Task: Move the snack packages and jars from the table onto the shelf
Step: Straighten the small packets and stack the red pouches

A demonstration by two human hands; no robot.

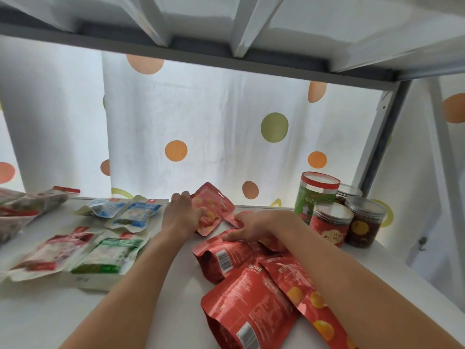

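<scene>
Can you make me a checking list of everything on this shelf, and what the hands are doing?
Surface: white shelf board, partly covered.
Job's things: red pouches at right; blue packets and pale packets at left; jars at far right.
Clutter: nothing seen.
Hands: left hand holds a red pouch at the back; right hand rests on the pouch pile.
Cables: nothing seen.
Surroundings: spotted curtain behind, grey frame overhead.
</scene>
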